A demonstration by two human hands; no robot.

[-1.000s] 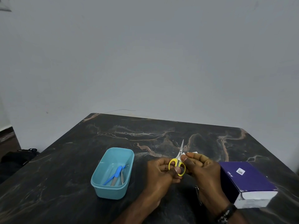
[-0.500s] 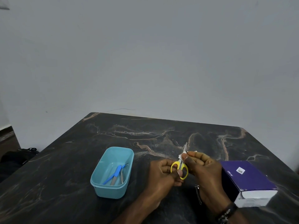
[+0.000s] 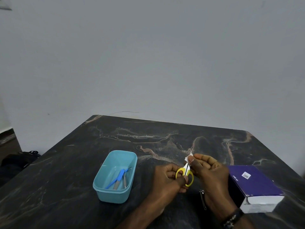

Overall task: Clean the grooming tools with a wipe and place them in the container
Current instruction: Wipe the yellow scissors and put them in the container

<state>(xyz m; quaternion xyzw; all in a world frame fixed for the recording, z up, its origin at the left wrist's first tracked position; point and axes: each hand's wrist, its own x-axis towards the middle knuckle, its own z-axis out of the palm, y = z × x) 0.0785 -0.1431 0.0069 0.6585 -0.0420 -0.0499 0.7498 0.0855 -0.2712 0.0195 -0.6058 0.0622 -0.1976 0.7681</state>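
Observation:
My left hand grips the yellow handles of small scissors, blades pointing away from me. My right hand pinches a white wipe around the upper part of the blades, hiding most of them; only the tip shows. A light blue container stands left of my hands and holds a blue-handled tool and thin metal tools. A metal nail clipper lies on the table below my right hand.
A purple and white box sits at the right, close to my right wrist. The dark marble table ends at a grey wall behind. A dark bag lies on the floor at the left.
My right hand has slid the wipe up along the blades toward the tip, covering metal that showed a second ago. The left hand keeps its grip on the handles.

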